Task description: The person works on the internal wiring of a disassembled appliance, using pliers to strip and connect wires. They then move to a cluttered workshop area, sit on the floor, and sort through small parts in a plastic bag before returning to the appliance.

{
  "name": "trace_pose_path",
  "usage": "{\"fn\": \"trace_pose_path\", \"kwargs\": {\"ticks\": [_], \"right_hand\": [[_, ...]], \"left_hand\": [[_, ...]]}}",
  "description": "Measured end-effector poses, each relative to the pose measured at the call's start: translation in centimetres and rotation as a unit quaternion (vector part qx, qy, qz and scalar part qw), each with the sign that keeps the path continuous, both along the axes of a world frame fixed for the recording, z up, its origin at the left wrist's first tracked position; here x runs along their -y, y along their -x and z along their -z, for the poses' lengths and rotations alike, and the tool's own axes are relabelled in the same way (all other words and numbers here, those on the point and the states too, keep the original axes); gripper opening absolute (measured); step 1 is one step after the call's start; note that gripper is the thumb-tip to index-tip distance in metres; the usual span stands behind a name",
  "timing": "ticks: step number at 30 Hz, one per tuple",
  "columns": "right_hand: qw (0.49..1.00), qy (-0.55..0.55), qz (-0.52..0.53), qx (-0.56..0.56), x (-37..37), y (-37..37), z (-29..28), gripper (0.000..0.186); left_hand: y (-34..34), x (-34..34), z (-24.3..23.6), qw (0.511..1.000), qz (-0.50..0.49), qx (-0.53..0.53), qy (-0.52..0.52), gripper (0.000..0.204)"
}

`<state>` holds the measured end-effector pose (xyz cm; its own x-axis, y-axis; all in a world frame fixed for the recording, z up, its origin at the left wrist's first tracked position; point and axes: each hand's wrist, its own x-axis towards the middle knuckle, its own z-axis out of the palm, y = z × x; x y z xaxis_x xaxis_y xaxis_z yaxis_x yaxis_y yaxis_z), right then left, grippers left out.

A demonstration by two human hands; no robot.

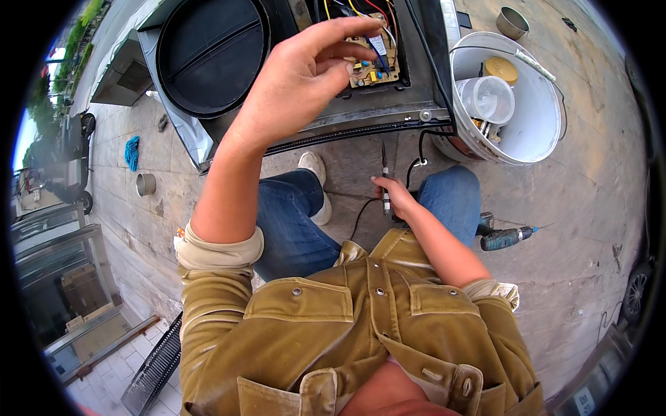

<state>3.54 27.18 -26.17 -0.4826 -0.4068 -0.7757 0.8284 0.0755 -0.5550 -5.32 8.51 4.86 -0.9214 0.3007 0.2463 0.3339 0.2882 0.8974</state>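
My left hand (298, 83) hovers over a small tan circuit board (378, 75) in an open black metal housing (326, 114). Its thumb and fingers are curved but apart, with nothing visible between them. The fingertips are beside a blue-and-white part (379, 47) on the board; I cannot tell whether they touch it. Between my knees, my right hand (397, 197) is closed around a slim pen-like tool (386, 173), whose dark pointed tip faces the housing. Yellow, red and white wires run to the board's far side.
A large black round opening (211, 55) fills the housing's left part. To the right stands a white bucket (541, 132) with plastic tubs inside. A cordless drill (503, 238) lies by my right knee. Metal cups (512, 23) and a blue cloth (132, 153) are on the paving.
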Motion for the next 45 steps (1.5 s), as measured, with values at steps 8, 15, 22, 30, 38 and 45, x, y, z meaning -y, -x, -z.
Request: {"fn": "trace_pose_path", "kwargs": {"ticks": [8, 15, 22, 30, 38, 45], "right_hand": [[0.959, -0.262, -0.096, -0.039, 5.0, 1.8, 7.6, 0.081], [0.889, -0.416, -0.162, -0.102, 5.2, 1.0, 12.8, 0.082], [0.874, 0.099, -0.436, -0.189, 1.9, 2.1, -6.1, 0.048], [0.806, 0.082, 0.093, -0.579, -3.0, 9.2, -27.1, 0.028], [0.759, 0.026, 0.03, -0.649, 2.0, 13.4, -27.8, 0.016], [0.75, 0.047, 0.099, -0.653, 0.7, 13.8, -27.0, 0.011]], "left_hand": [[4.3, -3.5, -0.9, 0.983, -0.154, 0.089, 0.049, 0.018], [5.3, -5.3, -2.0, 0.976, -0.124, 0.173, 0.049, 0.02], [3.2, -2.7, 1.1, 0.989, -0.119, 0.058, 0.073, 0.022], [1.2, -1.5, 2.4, 0.982, -0.129, -0.116, 0.069, 0.021], [0.5, 0.2, -0.4, 0.972, -0.157, -0.103, -0.138, 0.02], [-1.2, 2.6, 3.0, 0.907, -0.265, -0.166, 0.282, 0.014]]}}
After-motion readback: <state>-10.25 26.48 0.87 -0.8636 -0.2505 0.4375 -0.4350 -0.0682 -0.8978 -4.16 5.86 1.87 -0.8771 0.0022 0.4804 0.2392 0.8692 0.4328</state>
